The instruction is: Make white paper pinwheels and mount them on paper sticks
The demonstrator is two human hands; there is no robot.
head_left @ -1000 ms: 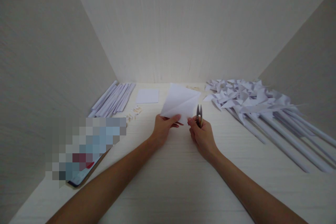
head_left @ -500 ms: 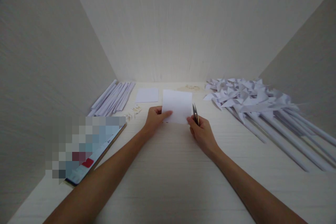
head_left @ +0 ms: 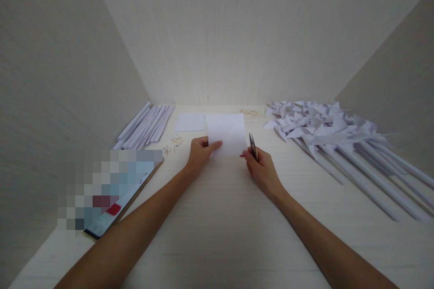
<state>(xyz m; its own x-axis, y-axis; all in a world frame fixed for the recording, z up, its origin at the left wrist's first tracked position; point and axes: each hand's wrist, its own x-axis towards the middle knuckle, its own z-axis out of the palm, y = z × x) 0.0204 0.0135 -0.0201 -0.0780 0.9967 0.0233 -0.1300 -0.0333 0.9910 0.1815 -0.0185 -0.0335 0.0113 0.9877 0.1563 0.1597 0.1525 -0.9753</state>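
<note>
My left hand pinches the lower left part of a white square sheet of paper, its thumb lying on the face and its fingers behind. Close to the paper's lower right corner is my right hand, closed around a small pair of thread snips whose blades point up and away from me. Whether the right fingertips still touch the paper's corner I cannot tell. To the left, on the table, lies another white paper square or stack of squares.
Rolled white paper sticks are piled at the left wall. Small pale bits lie nearer. A phone, partly blurred out, rests at left. Paper pinwheels on sticks fill the right side. Pale rings lie at the back.
The paper has shifted slightly left and away from me, in my left hand. My right hand has drawn a little away from its corner, still holding the snips.
</note>
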